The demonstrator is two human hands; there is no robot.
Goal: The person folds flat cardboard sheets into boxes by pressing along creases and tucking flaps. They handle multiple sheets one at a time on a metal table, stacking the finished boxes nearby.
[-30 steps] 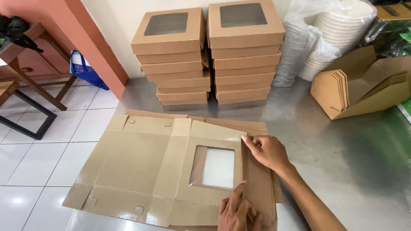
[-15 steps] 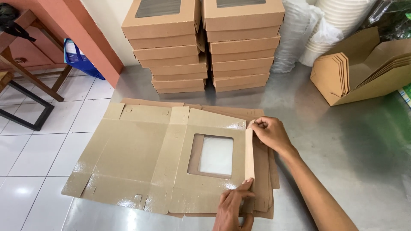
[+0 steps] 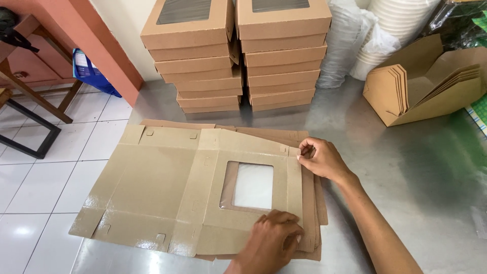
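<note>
Steel table (image 3: 406, 167), tiled floor to the left. Flat box blank (image 3: 167, 187) with clear window (image 3: 252, 185) lies on top of a pile of like blanks (image 3: 314, 213), at the table's near edge. Left hand (image 3: 271, 241) presses flat, fingers spread, on the blank's near right corner. Right hand (image 3: 320, 160) pinches the far end of the narrow side flap (image 3: 294, 185), which is raised slightly. Behind: two stacks of folded window boxes (image 3: 236, 56); an open carton of folded cartons (image 3: 431, 83) to the right; bagged white cups (image 3: 375, 35).
</note>
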